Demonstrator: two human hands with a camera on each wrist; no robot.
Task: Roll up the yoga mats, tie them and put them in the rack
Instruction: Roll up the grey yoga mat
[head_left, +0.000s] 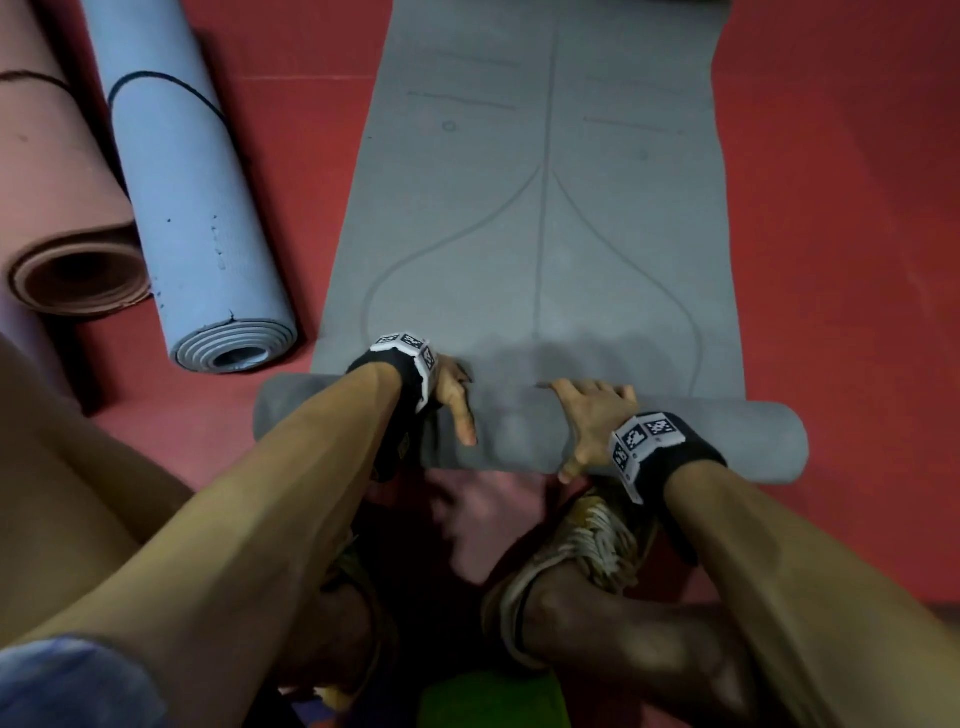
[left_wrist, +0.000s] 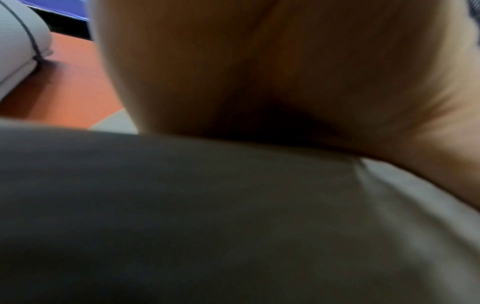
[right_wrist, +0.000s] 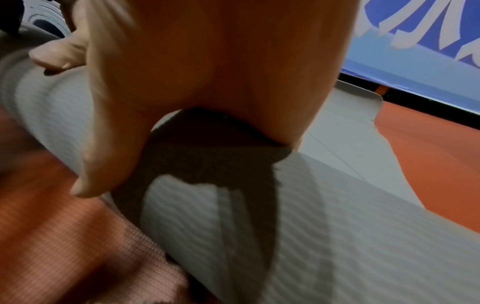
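A grey yoga mat (head_left: 545, 234) lies flat on the red floor, and its near end is rolled into a thick roll (head_left: 753, 441) that runs left to right. My left hand (head_left: 457, 400) grips the roll left of its middle, fingers over the far side and thumb pointing back at me. My right hand (head_left: 589, 415) grips it just right of the middle in the same way. In the left wrist view the palm (left_wrist: 259, 72) sits on the roll (left_wrist: 182, 216). In the right wrist view the palm (right_wrist: 207, 61) arches over the roll (right_wrist: 311, 226), with the thumb down its near side.
A rolled blue mat (head_left: 192, 218) with a dark cord round it and a rolled pink mat (head_left: 57, 197) lie on the floor (head_left: 831, 260) to the left. My shoes (head_left: 597, 535) stand right behind the roll. A blue banner (right_wrist: 415, 51) lines the far wall.
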